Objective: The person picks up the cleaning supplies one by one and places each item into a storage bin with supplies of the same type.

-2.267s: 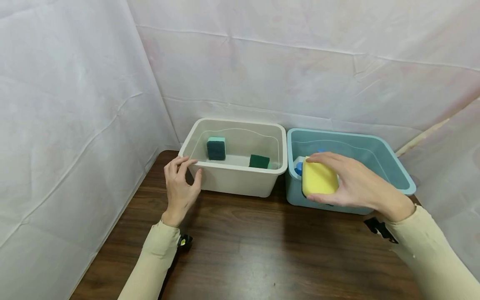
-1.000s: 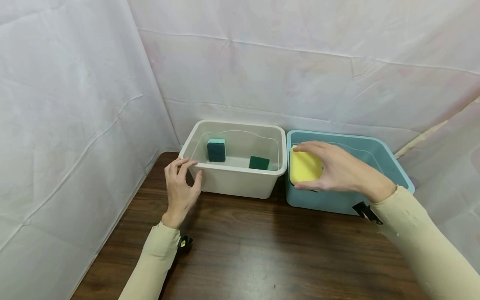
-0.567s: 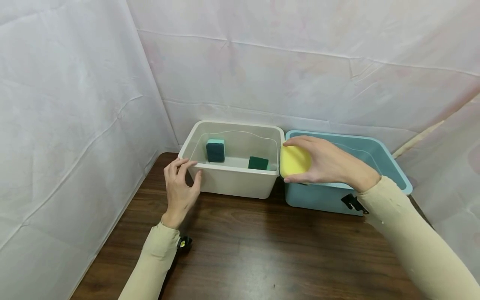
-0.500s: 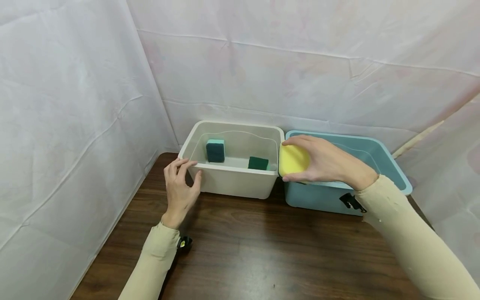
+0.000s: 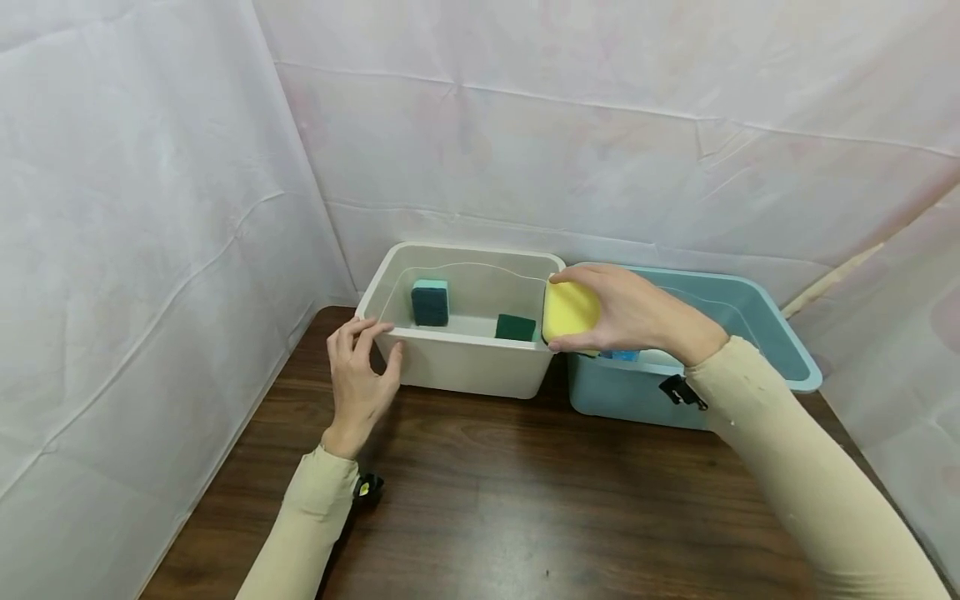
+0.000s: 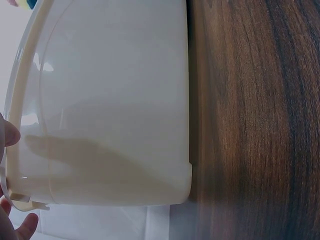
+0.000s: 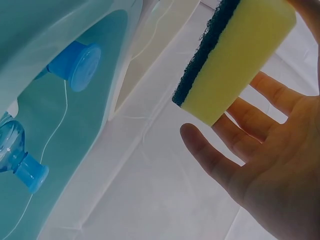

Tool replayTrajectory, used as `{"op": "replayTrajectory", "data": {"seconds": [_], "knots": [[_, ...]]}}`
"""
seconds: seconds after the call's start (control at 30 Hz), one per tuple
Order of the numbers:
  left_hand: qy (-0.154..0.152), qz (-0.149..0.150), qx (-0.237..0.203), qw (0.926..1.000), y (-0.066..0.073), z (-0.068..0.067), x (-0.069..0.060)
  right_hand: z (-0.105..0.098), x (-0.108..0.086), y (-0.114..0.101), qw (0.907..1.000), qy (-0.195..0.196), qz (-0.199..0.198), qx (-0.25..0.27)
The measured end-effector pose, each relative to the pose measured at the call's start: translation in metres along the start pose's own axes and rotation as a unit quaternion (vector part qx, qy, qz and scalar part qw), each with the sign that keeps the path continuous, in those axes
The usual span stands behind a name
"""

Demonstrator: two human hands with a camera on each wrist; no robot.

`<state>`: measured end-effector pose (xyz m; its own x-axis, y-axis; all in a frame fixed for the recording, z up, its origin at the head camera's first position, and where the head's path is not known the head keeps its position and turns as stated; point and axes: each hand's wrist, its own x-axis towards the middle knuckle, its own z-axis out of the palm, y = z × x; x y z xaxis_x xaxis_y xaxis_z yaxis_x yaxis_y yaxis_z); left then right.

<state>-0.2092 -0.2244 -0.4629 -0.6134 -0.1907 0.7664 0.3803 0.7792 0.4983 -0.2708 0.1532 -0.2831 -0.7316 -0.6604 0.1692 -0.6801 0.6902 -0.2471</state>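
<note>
My right hand (image 5: 626, 308) pinches a yellow sponge (image 5: 570, 310) between thumb and fingers. A dark scouring layer backs the sponge, plain in the right wrist view. It hangs above where the white bin and the blue bin meet. My left hand (image 5: 360, 375) holds the front left corner of the white bin (image 5: 465, 367), fingers over the rim and thumb near the front wall. Inside that bin, a teal sponge with a dark face (image 5: 431, 303) stands upright at the left. Another dark green sponge (image 5: 515, 327) is at the right, partly hidden by the front wall.
The blue bin (image 5: 780, 346) stands right beside the white one. Clear blue bottle-like things (image 7: 30, 170) with blue caps (image 7: 82, 65) lie in it. Both bins sit on a dark wood table (image 5: 480, 492), with white sheeting (image 5: 480, 150) behind and at the sides.
My right hand has carried the yellow sponge leftward from over the blue bin to the white bin's right rim. The left hand has stayed in place.
</note>
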Motion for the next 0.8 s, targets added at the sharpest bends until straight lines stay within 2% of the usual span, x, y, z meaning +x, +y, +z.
{"op": "replayTrajectory", "data": {"seconds": [0.57, 0.8], "knots": [[-0.006, -0.002, 0.002, 1.0000, 0.001, 0.002, -0.001, 0.009, 0.025, 0.000, 0.9993, -0.032, 0.020, -0.005], [-0.004, -0.002, 0.002, 1.0000, -0.001, 0.002, -0.001, 0.012, 0.034, 0.006, 0.9992, -0.035, 0.017, 0.007]]}}
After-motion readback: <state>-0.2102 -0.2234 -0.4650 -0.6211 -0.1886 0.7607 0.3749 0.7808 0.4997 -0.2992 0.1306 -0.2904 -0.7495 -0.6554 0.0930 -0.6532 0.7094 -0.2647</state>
